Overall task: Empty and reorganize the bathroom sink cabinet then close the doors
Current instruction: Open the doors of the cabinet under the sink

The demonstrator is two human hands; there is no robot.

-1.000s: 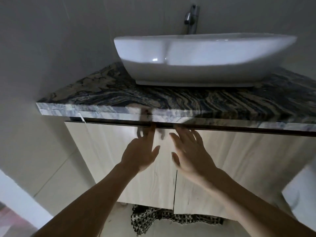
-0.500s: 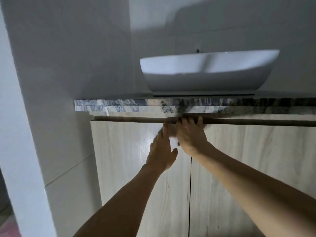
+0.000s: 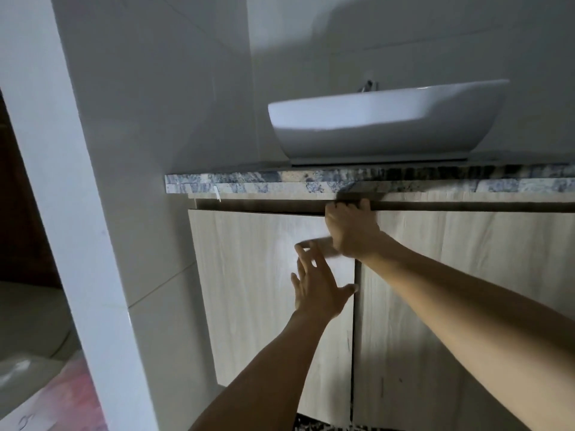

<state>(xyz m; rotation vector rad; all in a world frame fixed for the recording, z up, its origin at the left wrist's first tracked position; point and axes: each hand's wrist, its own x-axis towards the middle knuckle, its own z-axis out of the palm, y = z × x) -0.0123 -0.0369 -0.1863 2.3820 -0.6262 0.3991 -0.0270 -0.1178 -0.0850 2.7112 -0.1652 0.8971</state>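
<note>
Marble countertop [image 3: 249, 183] w/ white basin [image 3: 382, 126], tiled wall [image 3: 149, 104].

Dim room; grey tiled wall [image 3: 161, 104], white pillar [image 3: 62, 181], marbled countertop [image 3: 280, 181].

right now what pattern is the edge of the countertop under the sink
Mottled grey, blue and black veined stone countertop, clearest in the head view.

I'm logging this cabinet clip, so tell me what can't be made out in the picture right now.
All in the head view:
- Cabinet contents: hidden behind the left door and right door.
- Right hand fingertips: curled over the left door's top edge into the dark gap, out of sight.
- Faucet: only its tip shows above the sink rim.
- Patterned thing under the doors: cut off by the bottom edge.
- Left hand: contact with the door unclear.
</note>
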